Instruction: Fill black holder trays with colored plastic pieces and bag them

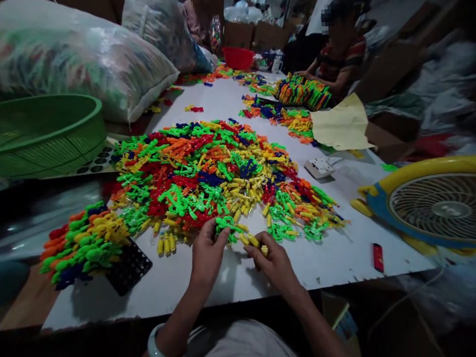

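Near the front of the white table, my left hand point(209, 249) pinches a bright green plastic toy figure point(225, 222). Close beside it on the right, my right hand point(271, 258) is closed on several small yellow plastic tubes point(252, 240). The figure and the tubes almost meet between my fingertips; whether they are joined I cannot tell. Just beyond both hands spreads a large heap of toy figures point(190, 170) in green, red, orange, blue and yellow, with more yellow tubes mixed in. A few yellow tubes point(166, 243) stand left of my left hand.
At left, figures point(86, 235) fill a black perforated tray point(129, 267). Behind are a green basket point(42, 134) and a stuffed plastic sack point(75, 54). On the right lie a fan point(448, 206), a red object point(377, 257) and a white socket block point(319, 167). Another person point(341, 58) sits across.
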{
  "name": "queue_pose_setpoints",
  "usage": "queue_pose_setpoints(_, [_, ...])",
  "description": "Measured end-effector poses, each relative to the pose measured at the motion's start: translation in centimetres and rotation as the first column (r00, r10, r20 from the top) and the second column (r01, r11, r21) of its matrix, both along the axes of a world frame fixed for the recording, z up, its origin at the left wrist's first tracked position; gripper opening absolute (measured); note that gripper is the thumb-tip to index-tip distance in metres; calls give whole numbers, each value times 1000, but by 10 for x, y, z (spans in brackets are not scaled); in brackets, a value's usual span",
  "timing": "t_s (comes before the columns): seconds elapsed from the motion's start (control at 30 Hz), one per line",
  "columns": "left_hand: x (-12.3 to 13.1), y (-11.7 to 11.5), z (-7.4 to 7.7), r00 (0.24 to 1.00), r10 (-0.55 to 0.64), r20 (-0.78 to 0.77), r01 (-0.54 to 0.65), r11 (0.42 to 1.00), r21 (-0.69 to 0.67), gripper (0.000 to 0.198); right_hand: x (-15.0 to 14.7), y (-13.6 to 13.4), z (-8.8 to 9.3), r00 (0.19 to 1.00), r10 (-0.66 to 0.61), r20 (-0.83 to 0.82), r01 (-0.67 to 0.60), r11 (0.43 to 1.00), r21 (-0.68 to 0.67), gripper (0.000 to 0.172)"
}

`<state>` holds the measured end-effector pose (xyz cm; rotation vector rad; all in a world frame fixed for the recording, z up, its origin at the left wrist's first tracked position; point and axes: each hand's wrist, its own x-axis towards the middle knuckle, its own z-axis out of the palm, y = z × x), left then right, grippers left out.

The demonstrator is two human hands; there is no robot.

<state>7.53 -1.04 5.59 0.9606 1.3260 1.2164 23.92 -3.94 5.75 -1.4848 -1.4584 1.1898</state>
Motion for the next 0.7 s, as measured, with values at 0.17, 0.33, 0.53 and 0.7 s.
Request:
queue_pose_setpoints(0.17, [6, -6, -2, 997, -19, -72, 24, 998, 66, 29, -9, 1, -10, 997, -35, 71, 36, 999, -15, 29])
queue_pose_setpoints(0.33, [8, -12, -3, 986, 33, -163, -12, 992, 123, 27, -10, 2, -7, 989, -65, 136, 60, 998, 36, 31])
queue_pose_setpoints(0.53, [6, -14, -6, 979, 71, -190, -42, 988, 152, 25, -12, 2, 1, 968, -82, 237, 54, 991, 124, 24])
queue_pose_setpoints(0.7, [5, -15, -6, 975, 72, -212, -40, 987, 153, 23, -15, 4, -1, 966, -69, 251, 26, 985, 171, 16])
